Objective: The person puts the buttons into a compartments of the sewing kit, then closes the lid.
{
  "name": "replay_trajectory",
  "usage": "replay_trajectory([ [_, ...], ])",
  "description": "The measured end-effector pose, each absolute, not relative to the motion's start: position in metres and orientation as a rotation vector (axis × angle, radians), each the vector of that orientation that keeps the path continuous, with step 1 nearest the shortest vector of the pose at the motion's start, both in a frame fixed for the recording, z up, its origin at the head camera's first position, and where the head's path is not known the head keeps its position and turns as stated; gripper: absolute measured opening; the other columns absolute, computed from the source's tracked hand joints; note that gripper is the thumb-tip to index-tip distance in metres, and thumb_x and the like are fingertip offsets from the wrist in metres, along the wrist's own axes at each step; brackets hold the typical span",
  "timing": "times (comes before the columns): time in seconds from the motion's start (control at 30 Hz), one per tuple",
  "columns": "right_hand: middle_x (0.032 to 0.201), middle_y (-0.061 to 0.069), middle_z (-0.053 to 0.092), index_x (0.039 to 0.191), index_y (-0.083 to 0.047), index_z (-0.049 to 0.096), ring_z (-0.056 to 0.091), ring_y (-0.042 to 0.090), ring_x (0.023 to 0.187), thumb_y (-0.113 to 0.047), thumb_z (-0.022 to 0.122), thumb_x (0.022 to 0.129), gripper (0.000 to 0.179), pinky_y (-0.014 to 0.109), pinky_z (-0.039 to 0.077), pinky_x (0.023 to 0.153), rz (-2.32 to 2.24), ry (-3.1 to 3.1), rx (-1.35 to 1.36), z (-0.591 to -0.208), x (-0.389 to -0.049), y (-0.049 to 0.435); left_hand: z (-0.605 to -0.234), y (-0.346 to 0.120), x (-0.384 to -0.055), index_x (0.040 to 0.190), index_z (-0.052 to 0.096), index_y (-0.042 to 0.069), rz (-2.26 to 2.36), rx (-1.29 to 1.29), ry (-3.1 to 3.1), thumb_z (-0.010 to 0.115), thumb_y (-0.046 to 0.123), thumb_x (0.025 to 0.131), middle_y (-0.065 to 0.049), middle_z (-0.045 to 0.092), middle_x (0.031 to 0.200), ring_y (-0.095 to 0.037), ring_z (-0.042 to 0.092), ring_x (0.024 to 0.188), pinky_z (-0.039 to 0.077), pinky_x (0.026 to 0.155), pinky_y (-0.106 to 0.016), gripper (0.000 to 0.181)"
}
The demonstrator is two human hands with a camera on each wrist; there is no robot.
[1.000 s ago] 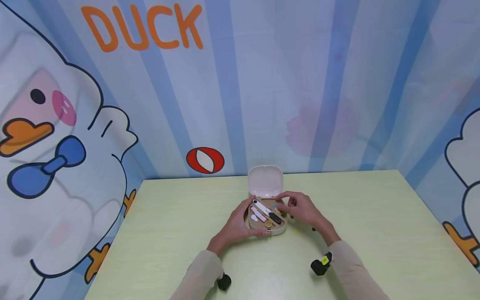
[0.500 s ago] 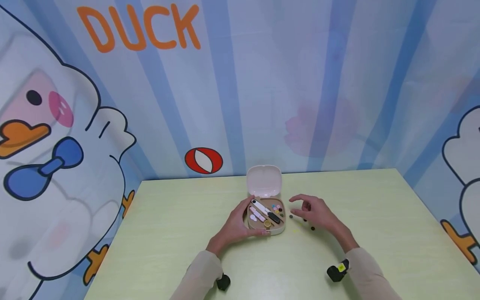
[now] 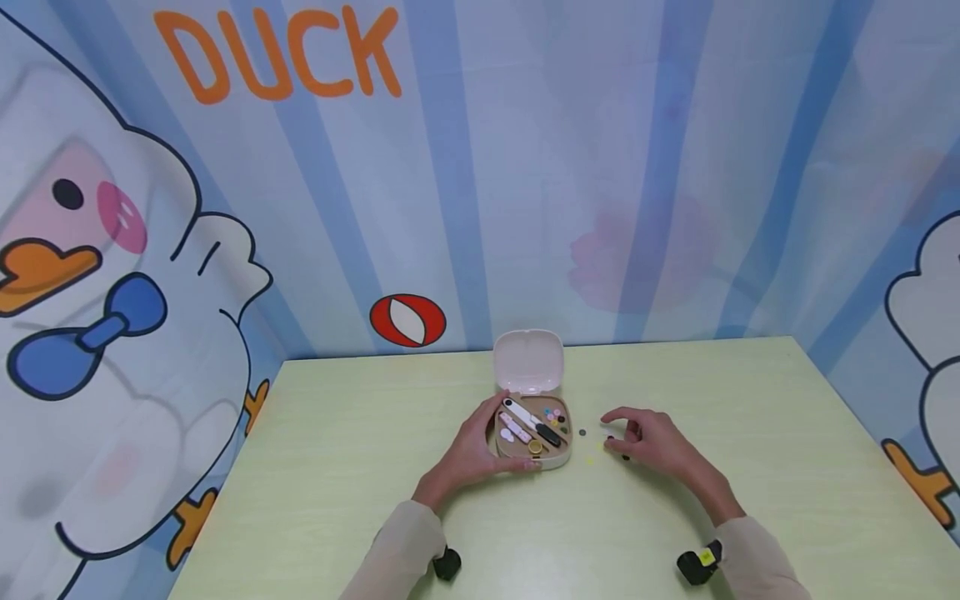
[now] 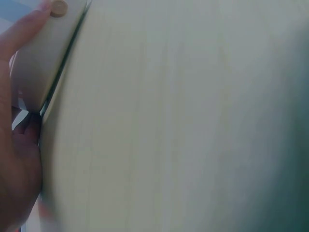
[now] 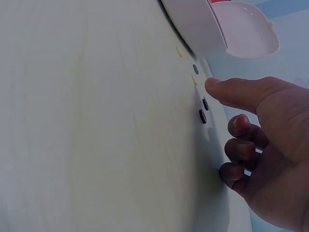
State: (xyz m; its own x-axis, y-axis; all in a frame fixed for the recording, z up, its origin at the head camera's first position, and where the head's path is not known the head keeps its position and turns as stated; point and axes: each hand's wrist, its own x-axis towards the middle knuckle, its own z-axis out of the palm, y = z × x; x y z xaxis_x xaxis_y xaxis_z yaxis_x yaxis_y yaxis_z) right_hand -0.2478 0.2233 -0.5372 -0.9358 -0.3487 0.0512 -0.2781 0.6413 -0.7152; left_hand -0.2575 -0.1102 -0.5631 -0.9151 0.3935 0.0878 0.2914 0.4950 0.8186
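Listing by view. Head: 1 sewing box (image 3: 557, 462), pale, lid (image 3: 528, 360) raised, on table (image 3: 375, 425) nr. far edge. Contents: black-and-white tool (image 3: 531, 421) (type unclear), pink-patterned piece (image 3: 515, 427), gold ring (image 3: 535, 447), sm. coloured buttons (image 3: 556, 413) in R compartment. Left hand (image 3: 471, 454) grips box, fingers at L side, thumb along near edge. Right hand (image 3: 654, 442) is R of box, fingers part-bent, thumb well apart, no hold seen. Loose buttons (image 3: 582, 432), dark & yellow, lie betw. box and hand, some nr. thumb.

L wrist: thumb (image 4: 24, 31) on box's front wall by round catch (image 4: 59, 8); pressure can't tell. Box prob. light, stiff, smooth plastic; best held by body walls, not lid.

R wrist: 5 loose buttons in uneven line on table beside box. Thumb out straight, 3 fingers curled, gap betw., nothing in it; contact w/ nearest button can't tell. Buttons prob. v. light, hard, slick, apt to skid; take by rim, thumb & index.
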Motion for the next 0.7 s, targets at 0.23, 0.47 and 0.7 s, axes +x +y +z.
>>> replay_trajectory([
  [0.23,0.065,-0.005,0.047,0.118,-0.005,0.072,0.042,0.010,0.059,-0.016,0.081,0.091,0.030,0.024,0.036,0.054,-1.154,2.749,-0.526,-0.535,-0.234,0.237,-0.566,-0.110,-0.259,0.165,0.026,0.027,1.406,0.617,2.623,0.093,0.054,0.072,0.004,0.034,0.165,-0.017,0.032,0.151,0.031,0.121,-0.049,0.118],
  [0.47,0.064,-0.006,0.046,0.115,-0.006,0.075,0.039,0.007,0.058,-0.014,0.080,0.091,0.026,0.024,0.033,0.054,-1.113,2.747,-0.561,-0.540,-0.226,0.248,-0.567,-0.110,-0.259,0.165,0.025,0.027,1.399,0.612,2.626,0.092,0.055,0.072,0.005,0.032,0.166,-0.018,0.030,0.152,0.031,0.121,-0.050,0.118],
  [0.7,0.065,-0.007,0.046,0.114,-0.008,0.078,0.038,0.007,0.059,-0.014,0.079,0.092,0.023,0.025,0.032,0.054,-1.121,2.738,-0.607,-0.542,-0.223,0.251,-0.567,-0.110,-0.260,0.165,0.026,0.027,1.392,0.614,2.632,0.092,0.055,0.072,0.004,0.033,0.166,-0.018,0.031,0.151,0.031,0.121,-0.051,0.118],
])
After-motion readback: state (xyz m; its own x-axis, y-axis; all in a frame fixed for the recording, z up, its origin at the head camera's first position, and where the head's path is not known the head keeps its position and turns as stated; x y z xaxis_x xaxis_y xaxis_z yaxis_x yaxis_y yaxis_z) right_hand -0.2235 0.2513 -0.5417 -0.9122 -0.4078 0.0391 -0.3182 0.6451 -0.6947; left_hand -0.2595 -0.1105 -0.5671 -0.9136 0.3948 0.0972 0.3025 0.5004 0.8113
